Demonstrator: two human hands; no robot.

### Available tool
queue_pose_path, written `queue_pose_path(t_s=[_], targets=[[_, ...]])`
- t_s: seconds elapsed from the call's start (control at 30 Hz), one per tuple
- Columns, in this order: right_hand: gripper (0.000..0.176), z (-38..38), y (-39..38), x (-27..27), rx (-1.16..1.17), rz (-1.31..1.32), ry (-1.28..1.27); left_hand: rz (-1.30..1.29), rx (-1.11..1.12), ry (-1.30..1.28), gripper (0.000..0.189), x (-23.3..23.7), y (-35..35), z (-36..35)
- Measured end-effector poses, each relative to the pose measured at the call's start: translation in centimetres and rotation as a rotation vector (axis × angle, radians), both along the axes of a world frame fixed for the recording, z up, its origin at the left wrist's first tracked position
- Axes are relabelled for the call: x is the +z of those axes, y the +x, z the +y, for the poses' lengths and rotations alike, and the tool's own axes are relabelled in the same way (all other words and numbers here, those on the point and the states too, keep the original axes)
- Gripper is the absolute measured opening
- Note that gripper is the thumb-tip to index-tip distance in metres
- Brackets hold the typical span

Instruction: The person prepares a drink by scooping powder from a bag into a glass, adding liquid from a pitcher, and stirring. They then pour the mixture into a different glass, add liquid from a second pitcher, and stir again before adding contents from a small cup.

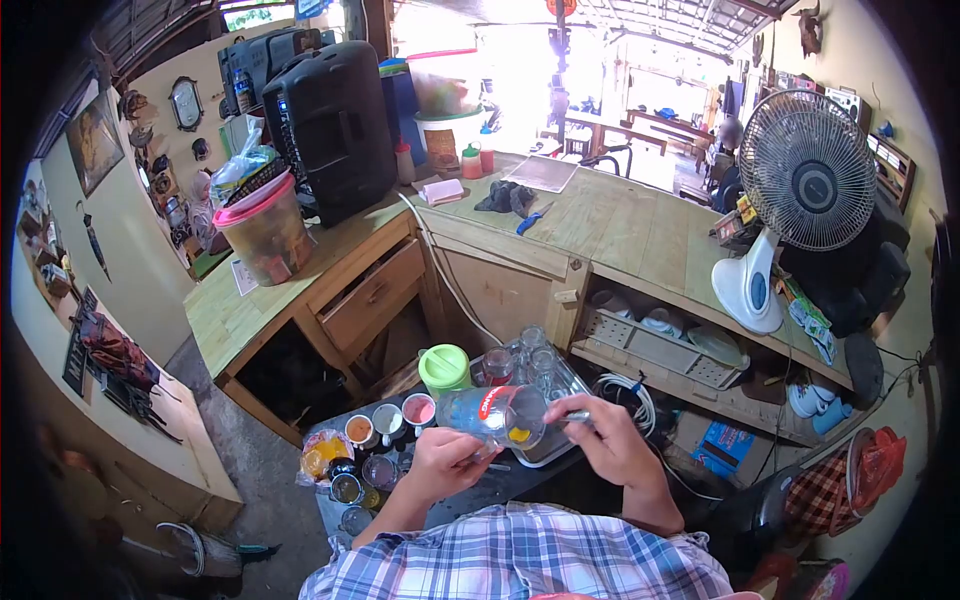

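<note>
My left hand (448,463) is closed around the near side of a clear glass mug (462,408) with a red label. The mug is tipped on its side, its mouth toward my right hand, and something yellow shows inside near the rim. My right hand (608,440) pinches a thin metallic utensil (574,415) close to the mouth; its far end cannot be made out. Behind the mug stand a green lidded container (444,368) and a tray (572,378) with several glasses (540,368). Left of the mug are several small cups, including a pink-filled one (419,410).
A wooden counter (610,225) wraps around ahead, carrying a black speaker (335,130), a pink-rimmed bucket (264,230), a blue-handled knife (532,220) and a fan (808,175). Coiled white cable (630,390) lies right of the tray. A bag with orange contents (322,455) sits at the left table edge.
</note>
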State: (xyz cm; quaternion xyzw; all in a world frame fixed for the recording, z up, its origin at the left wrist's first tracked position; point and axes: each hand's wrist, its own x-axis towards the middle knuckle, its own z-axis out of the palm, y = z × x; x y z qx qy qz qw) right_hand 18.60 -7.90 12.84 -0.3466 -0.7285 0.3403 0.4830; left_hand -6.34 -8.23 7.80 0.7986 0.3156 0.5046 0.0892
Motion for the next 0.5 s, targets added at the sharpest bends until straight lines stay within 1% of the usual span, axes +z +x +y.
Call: queue_pose_path(t_s=[0.07, 0.13, 0.2, 0.27, 0.33, 0.4, 0.47, 0.5], targets=[[0.02, 0.1, 1.0, -0.1, 0.025, 0.095, -0.123, 0.034, 0.009, 0.065, 0.021, 0.2, 0.0, 0.0], [0.029, 0.6, 1.5, -1.1, 0.063, 0.472, -0.151, 0.041, 0.01, 0.089, 0.021, 0.2, -0.1, 0.1], [0.028, 0.2, 0.5, -0.9, 0.045, 0.34, -0.232, 0.047, 0.008, 0.11, 0.021, 0.2, 0.0, 0.2], [0.028, 0.5, -1.0, -2.2, 0.175, 0.261, -0.322, 0.019, -0.012, 0.213, 0.029, 0.2, 0.4, 0.5], [0.028, 0.7, -0.2, -2.3, 0.22, 0.266, -0.323, 0.02, -0.013, 0.215, 0.029, 0.3, 0.4, 0.6], [0.035, 1.1, 0.8, -2.2, 0.041, 0.594, -0.261, 0.018, -0.009, 0.216, 0.029, 0.2, 0.4, 0.7], [0.035, 1.0, 0.5, -2.2, 0.05, 0.623, -0.251, 0.024, -0.01, 0.211, 0.029, 0.0, 0.4, 0.8], [0.032, 0.8, -0.2, -2.1, 0.152, 0.481, -0.344, 0.024, -0.012, 0.21, 0.029, 0.2, 0.4, 0.7]])
